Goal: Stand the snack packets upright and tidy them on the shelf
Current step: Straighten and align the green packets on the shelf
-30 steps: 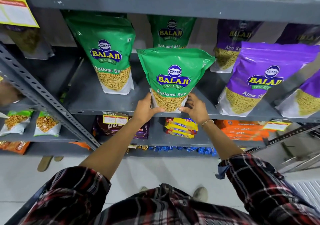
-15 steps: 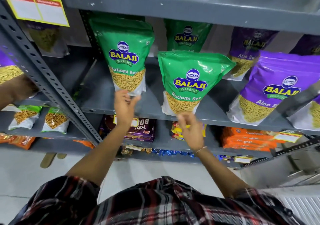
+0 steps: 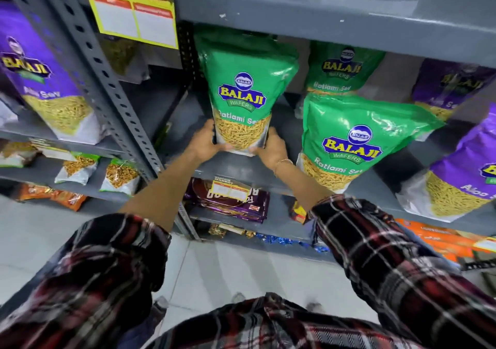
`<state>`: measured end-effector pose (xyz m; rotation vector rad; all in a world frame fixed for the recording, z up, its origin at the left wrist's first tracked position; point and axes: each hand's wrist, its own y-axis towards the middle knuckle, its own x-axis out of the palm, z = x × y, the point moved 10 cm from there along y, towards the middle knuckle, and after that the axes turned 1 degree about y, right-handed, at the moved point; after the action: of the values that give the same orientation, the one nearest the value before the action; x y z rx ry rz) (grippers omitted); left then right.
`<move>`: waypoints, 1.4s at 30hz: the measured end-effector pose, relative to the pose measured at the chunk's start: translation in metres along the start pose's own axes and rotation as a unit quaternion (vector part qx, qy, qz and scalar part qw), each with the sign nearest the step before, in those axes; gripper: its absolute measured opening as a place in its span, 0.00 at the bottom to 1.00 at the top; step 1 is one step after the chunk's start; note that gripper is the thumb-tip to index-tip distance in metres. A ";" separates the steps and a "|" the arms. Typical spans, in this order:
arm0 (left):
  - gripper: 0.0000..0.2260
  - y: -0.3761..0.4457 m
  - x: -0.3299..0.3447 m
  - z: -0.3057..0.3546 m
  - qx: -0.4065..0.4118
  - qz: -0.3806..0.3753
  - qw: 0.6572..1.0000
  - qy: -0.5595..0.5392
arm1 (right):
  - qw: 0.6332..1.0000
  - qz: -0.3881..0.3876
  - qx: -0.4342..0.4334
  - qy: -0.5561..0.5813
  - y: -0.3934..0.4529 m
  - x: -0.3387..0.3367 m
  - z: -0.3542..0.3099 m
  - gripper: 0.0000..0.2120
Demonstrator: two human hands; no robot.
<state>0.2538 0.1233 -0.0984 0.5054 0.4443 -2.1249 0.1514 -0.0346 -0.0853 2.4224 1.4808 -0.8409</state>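
Note:
A green Balaji Ratlami Sev packet [image 3: 243, 91] stands upright at the left end of the grey shelf [image 3: 185, 123]. My left hand [image 3: 208, 140] grips its lower left corner and my right hand [image 3: 271, 148] grips its lower right corner. A second green packet [image 3: 351, 139] stands to the right near the shelf's front edge, leaning slightly. A third green packet [image 3: 342, 66] stands behind it at the back. Purple Aloo Sev packets [image 3: 467, 171] stand further right.
A perforated grey upright post [image 3: 107, 85] runs diagonally to the left of the shelf, with a yellow price sign [image 3: 134, 13] above. A purple packet [image 3: 40, 75] stands on the neighbouring rack at left. Lower shelves hold biscuit packs [image 3: 230, 201] and orange packets [image 3: 440, 238].
Both hands have let go of the middle green packet, moved left, and closed on the bottom of the left green packet. The view has shifted left.

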 end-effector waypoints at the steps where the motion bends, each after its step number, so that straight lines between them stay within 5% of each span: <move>1: 0.32 -0.003 -0.005 -0.007 -0.012 0.027 0.999 0.020 | 1.000 0.004 -0.004 -0.004 -0.001 0.000 0.002 0.23; 18: 0.28 -0.066 -0.016 -0.027 -0.008 0.044 0.998 0.041 | 0.999 -0.007 -0.040 0.002 -0.067 0.021 0.007 0.24; 25: 0.31 -0.068 -0.013 -0.026 0.011 0.022 0.998 0.052 | 0.973 -0.106 -0.043 -0.201 -0.107 -0.020 -0.059 0.32; 27: 0.37 -0.071 -0.012 -0.026 0.009 0.006 0.999 0.034 | 0.950 -0.064 -0.135 -0.273 -0.131 -0.052 -0.109 0.23; 29: 0.41 -0.073 -0.010 -0.025 0.002 0.006 1.000 -0.008 | 0.908 0.082 -0.302 -0.278 -0.160 -0.095 -0.178 0.13; 31: 0.43 -0.074 -0.006 -0.024 -0.002 0.009 0.999 -0.043 | 0.850 0.162 -0.401 -0.302 -0.174 -0.116 -0.222 0.15; 36: 0.40 -0.076 0.000 -0.026 0.008 0.039 0.998 -0.058 | 0.851 0.118 -0.313 -0.405 -0.112 -0.106 -0.217 0.18; 39: 0.37 -0.075 -0.001 -0.028 -0.004 0.059 0.997 -0.055 | 0.881 0.154 -0.297 -0.336 -0.096 -0.113 -0.213 0.10; 42: 0.36 -0.075 0.000 -0.028 -0.003 0.064 0.996 -0.062 | 0.907 0.190 -0.287 -0.242 -0.096 -0.121 -0.212 0.15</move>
<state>0.1974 0.1778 -0.1124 0.3852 0.3384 -2.0185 0.1060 0.0107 0.1693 1.7958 0.8665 -0.7149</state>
